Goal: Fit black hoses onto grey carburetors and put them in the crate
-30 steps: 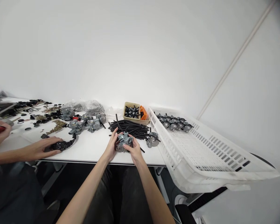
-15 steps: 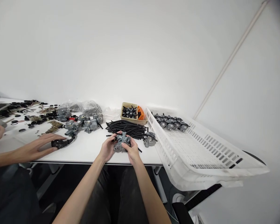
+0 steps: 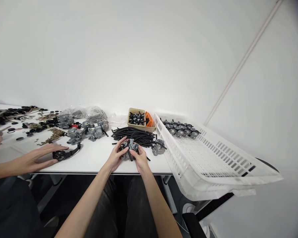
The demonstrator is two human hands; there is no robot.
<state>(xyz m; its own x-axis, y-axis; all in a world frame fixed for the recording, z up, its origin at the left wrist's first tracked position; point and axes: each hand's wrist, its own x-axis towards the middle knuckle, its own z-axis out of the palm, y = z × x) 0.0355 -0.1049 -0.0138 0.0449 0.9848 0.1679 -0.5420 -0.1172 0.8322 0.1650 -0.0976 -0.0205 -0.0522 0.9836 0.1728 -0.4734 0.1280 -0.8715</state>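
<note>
Between my two hands is a grey metal carburetor (image 3: 131,145) with a black tube on it, held above the table's front edge. My left hand (image 3: 116,155) is closed round its left side, thumb on the front. Closed on the right side is my right hand (image 3: 140,159), its thumb near the black tube. Just behind lies a pile of black hoses (image 3: 136,135). Another carburetor (image 3: 159,147) rests right of my right hand, beside the white crate. Fingers partly hide the held part's lower body.
A white crate (image 3: 213,157) holds several carburetors (image 3: 180,128). Behind the hoses stand a beige bin (image 3: 130,113) of small parts and an orange basket (image 3: 149,119). Leftward lie more carburetors (image 3: 75,135), plastic bags (image 3: 95,113), a black watch (image 3: 62,154) and another person's hand (image 3: 37,158).
My left thumb has moved onto the front of the carburetor, and a black tube now shows between my thumbs. The whole view has shifted slightly.
</note>
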